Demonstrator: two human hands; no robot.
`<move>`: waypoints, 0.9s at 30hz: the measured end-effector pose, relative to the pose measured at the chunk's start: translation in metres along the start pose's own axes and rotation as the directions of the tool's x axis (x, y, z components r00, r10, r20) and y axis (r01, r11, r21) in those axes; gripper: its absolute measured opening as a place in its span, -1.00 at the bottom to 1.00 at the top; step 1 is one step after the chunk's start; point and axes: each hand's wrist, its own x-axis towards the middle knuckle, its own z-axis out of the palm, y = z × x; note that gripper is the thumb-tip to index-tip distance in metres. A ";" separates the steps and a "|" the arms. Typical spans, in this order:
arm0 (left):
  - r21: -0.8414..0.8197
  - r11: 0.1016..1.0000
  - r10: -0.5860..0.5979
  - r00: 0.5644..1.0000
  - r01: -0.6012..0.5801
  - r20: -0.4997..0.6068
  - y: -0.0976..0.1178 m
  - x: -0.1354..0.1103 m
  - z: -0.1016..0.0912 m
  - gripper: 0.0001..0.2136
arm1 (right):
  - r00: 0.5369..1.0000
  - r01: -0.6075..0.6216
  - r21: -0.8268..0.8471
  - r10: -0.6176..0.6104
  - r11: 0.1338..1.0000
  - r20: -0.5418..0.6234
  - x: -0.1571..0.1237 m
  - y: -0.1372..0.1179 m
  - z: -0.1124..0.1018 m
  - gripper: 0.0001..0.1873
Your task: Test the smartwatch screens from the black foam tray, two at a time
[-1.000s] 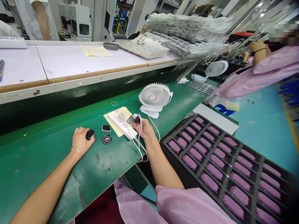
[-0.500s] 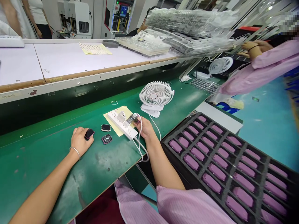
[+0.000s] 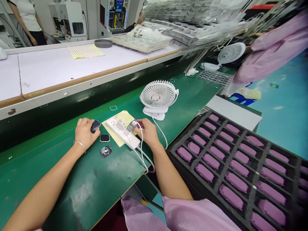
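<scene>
My left hand (image 3: 84, 132) is closed around a small black watch body (image 3: 95, 125), lifted a little off the green bench (image 3: 72, 179). Two more watch bodies lie just right of it: a dark one (image 3: 104, 138) and a purple-rimmed one (image 3: 106, 151). My right hand (image 3: 146, 131) pinches a small charging clip with a watch part (image 3: 133, 125) over the white power strip (image 3: 123, 133), which rests on a yellow sheet. White cables run from the strip past my right wrist.
A white desk fan (image 3: 158, 95) stands behind the power strip. A black foam tray (image 3: 250, 205) of several purple watch bodies sits at the right. Another person in a pink coat (image 3: 271, 51) works at the far right. Stacked clear trays (image 3: 190, 22) rest on the raised white shelf.
My left hand has lifted the black watch body and moved it toward the power strip. My right hand stays at the strip with the clip. The view has shifted right and down.
</scene>
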 end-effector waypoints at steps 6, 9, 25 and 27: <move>-0.115 0.987 0.121 0.990 -0.112 0.074 0.040 0.069 0.030 -0.74 | 0.999 0.014 -0.130 -0.020 0.991 -0.050 0.009 0.009 0.002 -0.79; -0.229 0.970 0.119 0.982 -0.083 0.144 0.054 0.091 0.049 -0.73 | 0.998 -0.016 -0.143 0.007 0.990 -0.068 0.008 0.014 0.007 -0.78; -0.522 0.799 0.136 0.756 0.299 0.640 0.070 0.143 0.102 -0.70 | 0.980 -0.167 -0.417 0.196 0.894 0.028 0.007 0.003 0.006 -0.60; -0.484 0.813 0.118 0.722 0.324 0.682 0.074 0.143 0.106 -0.73 | 0.978 -0.165 -0.424 0.204 0.891 0.050 0.008 0.002 0.006 -0.52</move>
